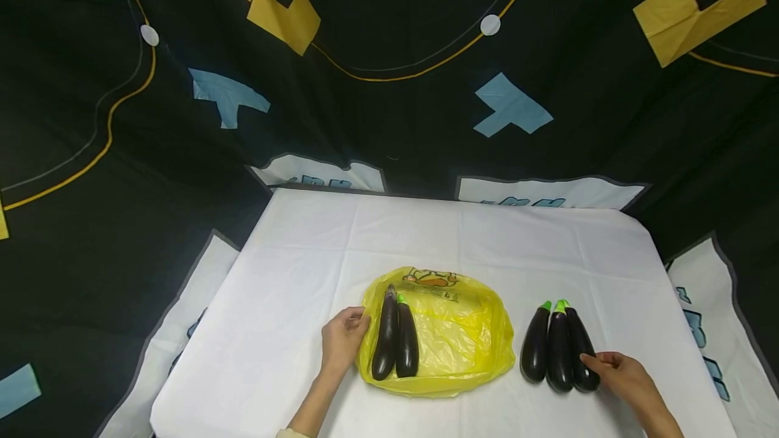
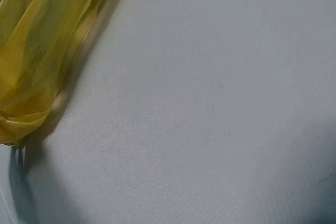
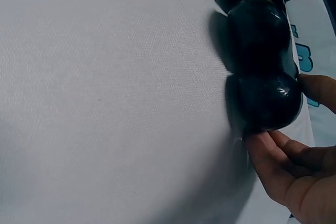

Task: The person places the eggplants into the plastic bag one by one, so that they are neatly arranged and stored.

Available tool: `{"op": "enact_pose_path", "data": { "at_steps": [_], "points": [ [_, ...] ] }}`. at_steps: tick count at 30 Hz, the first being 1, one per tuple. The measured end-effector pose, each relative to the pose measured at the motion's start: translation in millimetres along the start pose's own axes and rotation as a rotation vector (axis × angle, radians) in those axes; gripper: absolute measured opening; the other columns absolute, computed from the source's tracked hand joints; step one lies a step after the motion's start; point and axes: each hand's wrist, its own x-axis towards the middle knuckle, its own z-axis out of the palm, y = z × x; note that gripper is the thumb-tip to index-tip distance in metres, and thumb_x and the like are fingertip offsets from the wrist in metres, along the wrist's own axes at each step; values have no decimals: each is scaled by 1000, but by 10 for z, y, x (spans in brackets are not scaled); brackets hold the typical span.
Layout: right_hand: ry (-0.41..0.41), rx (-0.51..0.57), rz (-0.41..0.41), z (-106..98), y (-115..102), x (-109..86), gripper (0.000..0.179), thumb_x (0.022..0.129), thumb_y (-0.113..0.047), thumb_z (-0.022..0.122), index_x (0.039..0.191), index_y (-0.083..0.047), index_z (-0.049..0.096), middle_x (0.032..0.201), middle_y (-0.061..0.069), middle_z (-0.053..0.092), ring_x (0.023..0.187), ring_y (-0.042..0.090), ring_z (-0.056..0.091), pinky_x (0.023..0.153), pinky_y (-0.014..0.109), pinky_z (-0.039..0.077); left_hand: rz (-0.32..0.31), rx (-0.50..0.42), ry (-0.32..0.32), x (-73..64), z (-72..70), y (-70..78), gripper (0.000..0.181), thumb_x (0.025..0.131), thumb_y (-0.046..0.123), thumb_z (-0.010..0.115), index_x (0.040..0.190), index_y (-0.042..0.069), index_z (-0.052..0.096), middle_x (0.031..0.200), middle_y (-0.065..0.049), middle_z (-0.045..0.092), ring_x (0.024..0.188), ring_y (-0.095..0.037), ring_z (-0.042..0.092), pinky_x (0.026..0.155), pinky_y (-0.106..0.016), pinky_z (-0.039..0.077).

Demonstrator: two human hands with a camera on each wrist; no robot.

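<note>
Head view: black cloth (image 1: pixel 389 127) fills the upper half & both sides of the frame. White-covered tabletop (image 1: pixel 292 276) takes up lower ctr, far edge approx mid-frame.

Yellow bag (image 1: pixel 462 343), w/ orange & dark print nr its top edge, lies spread out at lower ctr; in the L wrist view it shows upper left, pale tabletop filling most of the rest.

Yellow patches (image 1: pixel 286 19) up top, L of ctr & far R; smaller blue patches (image 1: pixel 512 105) a bit lower on the cloth.

Eggplants, 5 total. Two within the bag's outline, at its L side: a longer one (image 1: pixel 385 340) & a shorter one (image 1: pixel 407 340), side by side, touching. Other 3 sit in a tight row at lower R, apart from the bag: left one (image 1: pixel 535 347), middle one (image 1: pixel 559 350), right one (image 1: pixel 582 350), stems pointing up-frame.

Left hand (image 1: pixel 342 338), lower ctr-left: fingers curled, pinching the bag's L edge; out of sight in the L wrist view.

Right hand (image 1: pixel 623 378), lower R: thumb & fingers gripping the right one nr its blunt end, confirmed in the R wrist view.

White discs (image 1: pixel 490 25) dot the cloth up top.
</note>
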Motion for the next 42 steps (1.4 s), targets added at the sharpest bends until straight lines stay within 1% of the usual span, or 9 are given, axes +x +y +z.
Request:
{"op": "enact_pose_path", "data": {
  "at_steps": [9,17,21,24,29,36,42],
  "points": [
    [-7,16,-21,-1,-15,-9,106,74,-73,60,123,20,41,108,31,55,93,32,57,76,47,51,14,0,1,5,8,-1,13,85,9,70,98,7,70,92,-8,71,80,-18,69,65,-20,56],
    [-24,27,-11,-10,3,13,105,76,-70,61,123,21,39,114,36,50,100,41,56,81,51,50,8,0,-1,1,4,8,12,86,9,70,97,7,70,92,-8,71,80,-18,69,65,-20,56],
    [-53,46,-24,-27,24,19,105,79,-67,60,126,23,35,123,40,43,108,47,52,85,51,49,-2,5,-4,-1,0,11,12,86,10,70,98,7,70,93,-9,71,80,-19,69,65,-20,56],
    [-74,66,-23,-46,26,12,105,80,-66,60,127,24,32,126,41,39,111,48,49,87,51,49,-8,9,-2,-4,-2,14,13,86,11,70,98,7,70,93,-9,71,80,-19,69,64,-20,56],
    [-74,87,-3,-91,22,11,106,77,-67,62,126,23,34,120,39,45,105,44,53,84,49,51,-3,17,7,-5,-1,13,13,85,10,70,98,7,70,93,-8,71,80,-18,69,65,-21,56],
    [-86,120,-17,-125,35,3,102,78,-64,64,124,23,37,114,35,51,97,35,58,83,44,53,16,23,10,-8,3,12,12,85,10,71,97,7,71,93,-8,71,80,-18,69,65,-21,56],
    [-90,127,-3,-145,28,-15,100,78,-62,65,123,23,38,111,33,53,95,34,59,85,46,52,17,20,10,-6,11,10,12,85,10,71,97,7,71,93,-8,71,79,-18,69,65,-21,56]
  ]
}}
